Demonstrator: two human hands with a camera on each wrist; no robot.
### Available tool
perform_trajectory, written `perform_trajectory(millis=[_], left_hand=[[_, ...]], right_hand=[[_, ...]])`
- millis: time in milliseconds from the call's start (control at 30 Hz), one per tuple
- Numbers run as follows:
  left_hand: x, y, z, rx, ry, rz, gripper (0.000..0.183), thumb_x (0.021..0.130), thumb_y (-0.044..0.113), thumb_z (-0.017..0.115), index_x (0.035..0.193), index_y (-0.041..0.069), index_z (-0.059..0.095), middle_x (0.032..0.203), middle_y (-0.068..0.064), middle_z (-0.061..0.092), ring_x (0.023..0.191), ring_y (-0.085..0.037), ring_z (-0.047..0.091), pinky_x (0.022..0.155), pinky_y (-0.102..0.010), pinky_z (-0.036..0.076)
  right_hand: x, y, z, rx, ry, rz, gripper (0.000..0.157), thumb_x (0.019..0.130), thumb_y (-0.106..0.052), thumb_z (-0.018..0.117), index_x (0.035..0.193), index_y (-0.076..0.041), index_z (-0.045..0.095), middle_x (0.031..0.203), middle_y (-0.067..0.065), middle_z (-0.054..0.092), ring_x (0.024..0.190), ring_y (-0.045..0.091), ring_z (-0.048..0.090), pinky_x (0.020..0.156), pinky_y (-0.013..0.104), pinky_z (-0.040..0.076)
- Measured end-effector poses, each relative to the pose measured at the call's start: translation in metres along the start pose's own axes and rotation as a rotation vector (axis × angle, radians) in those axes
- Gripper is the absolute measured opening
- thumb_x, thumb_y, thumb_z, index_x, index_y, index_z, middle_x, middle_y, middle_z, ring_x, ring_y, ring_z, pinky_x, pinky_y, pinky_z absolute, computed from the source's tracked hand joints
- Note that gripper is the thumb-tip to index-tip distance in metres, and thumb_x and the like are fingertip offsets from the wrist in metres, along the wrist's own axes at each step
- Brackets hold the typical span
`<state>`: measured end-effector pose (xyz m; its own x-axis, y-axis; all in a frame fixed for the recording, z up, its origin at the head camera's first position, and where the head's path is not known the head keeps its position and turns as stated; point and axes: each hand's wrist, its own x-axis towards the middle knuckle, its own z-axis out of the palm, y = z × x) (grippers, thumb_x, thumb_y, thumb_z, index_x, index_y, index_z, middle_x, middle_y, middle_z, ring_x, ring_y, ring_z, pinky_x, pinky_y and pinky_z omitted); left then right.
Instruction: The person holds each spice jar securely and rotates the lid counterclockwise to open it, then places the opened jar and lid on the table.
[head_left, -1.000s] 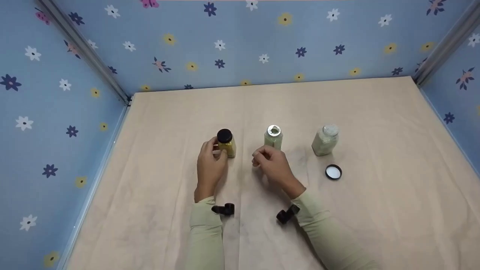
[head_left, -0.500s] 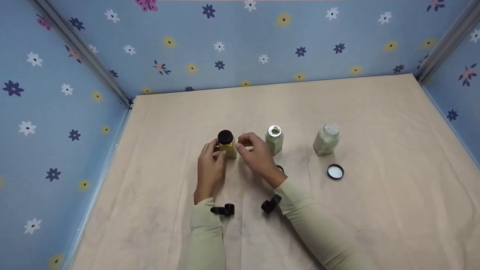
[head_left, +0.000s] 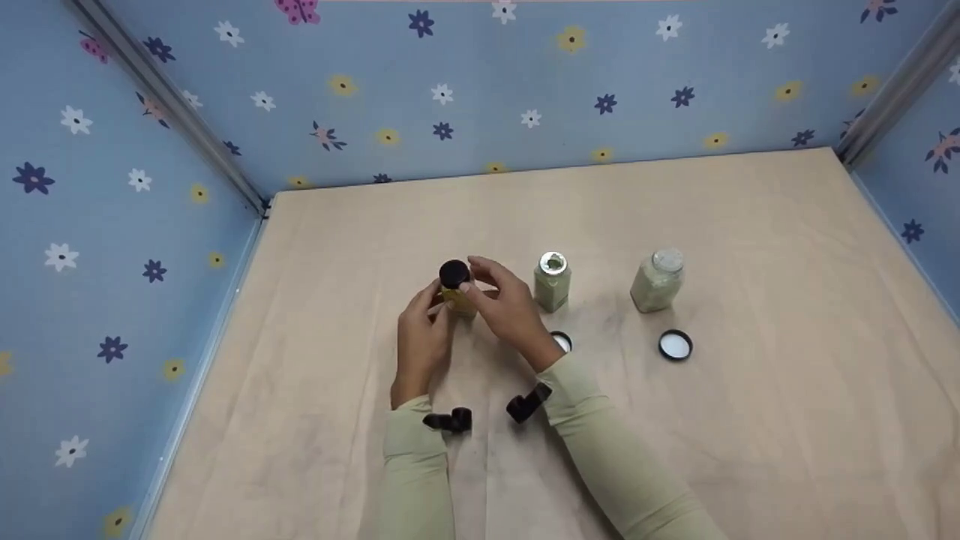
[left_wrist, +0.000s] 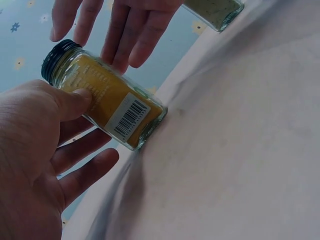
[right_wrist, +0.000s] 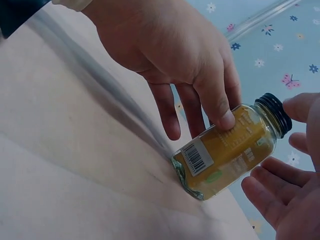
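Observation:
A square glass spice jar (left_wrist: 107, 95) of yellow powder, with a barcode label, stands upright on the table. My left hand (head_left: 421, 341) grips its side, thumb on the near face and fingers behind. The black screw cap (head_left: 454, 274) is on the jar. My right hand (head_left: 514, 311) is at the jar's right, fingers spread and lightly bent; in the right wrist view its thumb (right_wrist: 300, 106) is right at the cap's edge. Just right of that hand is an uncapped jar (head_left: 552, 289) of green powder, its silver seal torn open at the mouth.
Farther right stands another uncapped jar (head_left: 657, 283) of pale green contents with a whitish top. A black cap (head_left: 675, 345) lies inside-up before it. A second loose cap (head_left: 561, 341) is partly hidden by my right wrist. Flowered blue panels (head_left: 480, 90) wall the cloth-covered table (head_left: 750, 247).
My right hand has moved left and slightly away from me, from in front of the green jar to the yellow jar's cap. My left hand has kept its grip.

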<state>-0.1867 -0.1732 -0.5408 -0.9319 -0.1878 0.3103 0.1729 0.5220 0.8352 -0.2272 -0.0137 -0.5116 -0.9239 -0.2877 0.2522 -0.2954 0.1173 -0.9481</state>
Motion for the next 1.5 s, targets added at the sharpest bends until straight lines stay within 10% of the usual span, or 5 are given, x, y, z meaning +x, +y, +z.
perform_trajectory(millis=[1500], left_hand=[[0.000,-0.002,0.000,-0.004,-0.039,-0.043,0.040,0.101,0.007,0.059,0.141,0.006,0.058,0.132,-0.011,0.064,0.121,-0.020,0.060,0.097,-0.036,0.052]], right_hand=[[-0.002,0.009,0.006,-0.120,0.088,-0.092,0.041,0.099,-0.023,0.065,0.135,-0.003,0.057,0.117,0.005,0.069,0.108,0.014,0.065,0.078,0.030,0.056]])
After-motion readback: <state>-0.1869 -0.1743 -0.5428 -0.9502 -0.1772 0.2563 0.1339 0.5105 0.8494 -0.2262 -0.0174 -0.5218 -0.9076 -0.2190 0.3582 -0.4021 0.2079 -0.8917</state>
